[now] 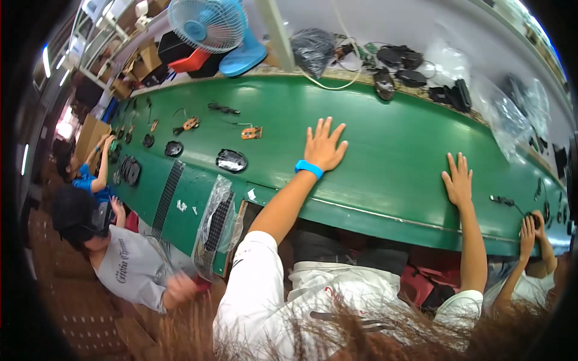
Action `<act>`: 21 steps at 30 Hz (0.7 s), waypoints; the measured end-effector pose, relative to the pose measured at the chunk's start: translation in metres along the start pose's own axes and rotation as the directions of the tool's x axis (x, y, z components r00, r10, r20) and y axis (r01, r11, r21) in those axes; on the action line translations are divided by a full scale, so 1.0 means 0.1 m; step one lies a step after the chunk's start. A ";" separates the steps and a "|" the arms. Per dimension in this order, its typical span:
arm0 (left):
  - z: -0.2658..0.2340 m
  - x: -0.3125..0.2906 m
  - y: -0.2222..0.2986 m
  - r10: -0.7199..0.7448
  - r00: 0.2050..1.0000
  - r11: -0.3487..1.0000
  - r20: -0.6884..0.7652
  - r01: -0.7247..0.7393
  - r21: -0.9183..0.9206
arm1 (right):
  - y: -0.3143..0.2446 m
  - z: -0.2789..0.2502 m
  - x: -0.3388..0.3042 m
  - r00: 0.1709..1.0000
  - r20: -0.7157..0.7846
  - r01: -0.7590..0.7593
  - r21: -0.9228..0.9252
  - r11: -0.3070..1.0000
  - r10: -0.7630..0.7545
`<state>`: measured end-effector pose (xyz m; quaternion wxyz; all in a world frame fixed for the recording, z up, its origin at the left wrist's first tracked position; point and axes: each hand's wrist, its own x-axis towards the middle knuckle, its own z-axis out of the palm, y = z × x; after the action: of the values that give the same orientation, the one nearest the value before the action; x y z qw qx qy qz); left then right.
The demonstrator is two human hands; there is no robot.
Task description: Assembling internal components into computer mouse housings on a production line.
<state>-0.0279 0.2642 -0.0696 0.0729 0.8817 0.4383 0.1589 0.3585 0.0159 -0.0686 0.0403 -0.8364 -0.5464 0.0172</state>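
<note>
My left hand [325,145] lies flat on the green work surface [385,132], fingers spread, a blue band [309,168] round its wrist. Nothing is in it. Farther right, my right hand [459,182] rests on the same surface near its front edge, fingers stretched out and holding nothing. Left of my left hand are a black mouse shell [231,160] and an orange circuit board [251,132] with a thin wire. A coiled black cable [224,109] lies beyond them.
Along the back ledge stand a blue fan [208,27], black plastic bags [313,51] and loose mouse parts [400,57]. Component strips in plastic [215,222] lie at the near left. Co-workers sit at left, one in a grey shirt [141,268]; another's hands [531,231] hold a dark part at right.
</note>
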 end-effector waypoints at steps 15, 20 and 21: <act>-0.07 -0.04 0.13 0.021 0.999 0.998 -0.036 -0.023 -0.051 | 0.05 0.09 1.12 0.995 -0.074 0.065 0.041 0.997 -0.062; -0.07 -0.03 0.11 0.034 0.999 0.997 -0.024 -0.036 -0.072 | 0.13 0.14 1.13 0.994 -0.082 0.075 0.043 0.996 -0.071; -0.06 -0.04 0.12 0.040 0.999 0.996 -0.023 -0.042 -0.079 | 0.15 0.16 1.13 0.994 -0.084 0.074 0.040 0.996 -0.070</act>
<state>-0.0234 0.2541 -0.0615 0.0997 0.8851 0.4143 0.1873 0.4167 0.1144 -0.0840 0.0811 -0.8151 -0.5736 -0.0070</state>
